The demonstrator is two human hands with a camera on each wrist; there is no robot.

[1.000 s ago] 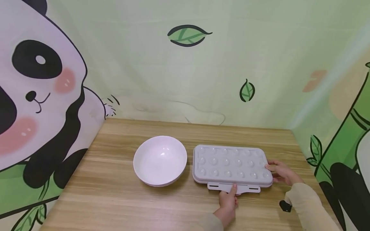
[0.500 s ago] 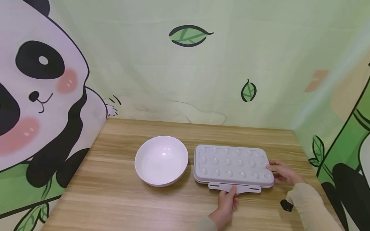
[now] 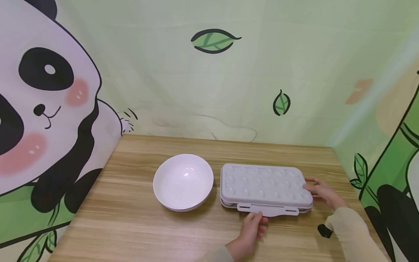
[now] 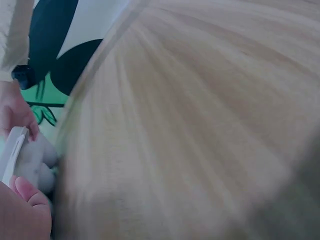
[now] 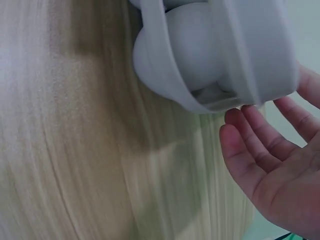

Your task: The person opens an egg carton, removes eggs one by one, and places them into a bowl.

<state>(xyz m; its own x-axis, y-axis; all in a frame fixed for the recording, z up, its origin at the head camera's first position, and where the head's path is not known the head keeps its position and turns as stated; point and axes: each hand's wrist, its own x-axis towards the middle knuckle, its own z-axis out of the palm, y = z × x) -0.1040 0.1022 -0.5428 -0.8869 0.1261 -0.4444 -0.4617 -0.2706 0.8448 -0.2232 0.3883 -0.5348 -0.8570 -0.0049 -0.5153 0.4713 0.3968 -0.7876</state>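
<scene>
A pale grey egg box (image 3: 262, 183) with a domed lid lies on the wooden table at right of centre. Its lid is raised a little along the front, leaving a gap above the base. In the right wrist view a white egg (image 5: 195, 47) shows through this gap. My left hand (image 3: 247, 233) is at the front latch flap (image 3: 268, 210), thumb at its lower edge and fingers curled below. At the right end my right hand (image 3: 324, 191) holds the lid, thumb on the top corner and fingers under its rim. Most of the eggs are hidden.
A white bowl (image 3: 183, 183) stands to the left of the egg box, a short way off. Behind the wooden table (image 3: 137, 225) hangs a green cloth backdrop (image 3: 229, 80) with panda and leaf prints.
The lid's front edge has risen off the base, and a gap has opened. My left hand has shifted slightly left and down along the latch flap. The bowl stays put.
</scene>
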